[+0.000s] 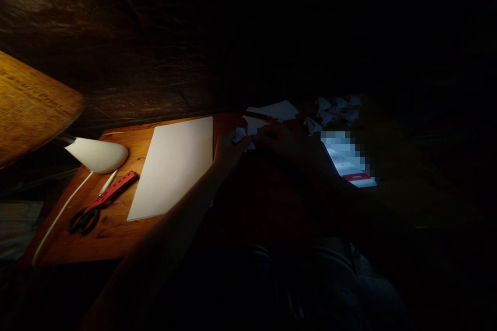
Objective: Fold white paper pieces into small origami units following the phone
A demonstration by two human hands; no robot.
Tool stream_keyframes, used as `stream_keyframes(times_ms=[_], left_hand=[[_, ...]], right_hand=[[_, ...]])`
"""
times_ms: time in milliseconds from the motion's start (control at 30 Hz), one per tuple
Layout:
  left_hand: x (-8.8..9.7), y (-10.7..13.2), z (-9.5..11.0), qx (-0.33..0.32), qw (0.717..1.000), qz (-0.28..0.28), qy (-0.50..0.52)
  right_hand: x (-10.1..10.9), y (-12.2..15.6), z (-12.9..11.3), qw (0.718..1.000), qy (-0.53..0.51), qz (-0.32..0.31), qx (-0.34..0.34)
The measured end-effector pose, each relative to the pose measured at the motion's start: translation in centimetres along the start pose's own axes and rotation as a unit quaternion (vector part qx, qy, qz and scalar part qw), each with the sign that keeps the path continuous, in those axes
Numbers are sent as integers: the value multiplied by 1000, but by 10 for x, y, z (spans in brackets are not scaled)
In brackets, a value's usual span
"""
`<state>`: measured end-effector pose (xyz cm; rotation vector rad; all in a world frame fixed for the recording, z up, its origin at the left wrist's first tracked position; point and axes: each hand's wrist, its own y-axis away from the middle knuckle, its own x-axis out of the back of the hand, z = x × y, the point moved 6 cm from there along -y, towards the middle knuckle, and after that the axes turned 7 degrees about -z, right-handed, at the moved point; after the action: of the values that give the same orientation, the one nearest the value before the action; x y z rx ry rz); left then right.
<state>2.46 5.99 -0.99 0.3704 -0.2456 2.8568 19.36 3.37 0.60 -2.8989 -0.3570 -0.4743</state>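
In the dim middle of the table, both hands meet at a small piece of folded white paper (pixel 241 133). My left hand (pixel 227 150) pinches it from the left, thumb towards the middle. Its right side is by the fingers of my right hand (pixel 279 140), which are bent and closed in on the paper; deep shadow hides much of their grip. Just beyond the hands lie loose pieces of white paper (pixel 281 109). Several small folded paper pieces (pixel 337 110) are heaped at the far right of them.
A stack of white sheets (pixel 174 165) lies left of my hands on the wooden table (pixel 143 240). Further left are scissors (pixel 104 200) with black handles and a red cover, a white stick-like item (pixel 108 181) and a lamp (pixel 101 155) with its cord. A lit phone (pixel 351 165) lies right.
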Motion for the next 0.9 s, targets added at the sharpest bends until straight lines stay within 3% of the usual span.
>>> stream_keyframes(times_ms=[200,500,900], left_hand=[[-2,3,10,12,1000,2,-20],[-4,1,13,-27,1000,2,1],[-3,1,7,-18,999,-3,48]], right_hand=[[6,-1,-1,999,27,31,3],[4,-7,1,998,-43,39,28],[4,0,-3,995,-94,42,-17]])
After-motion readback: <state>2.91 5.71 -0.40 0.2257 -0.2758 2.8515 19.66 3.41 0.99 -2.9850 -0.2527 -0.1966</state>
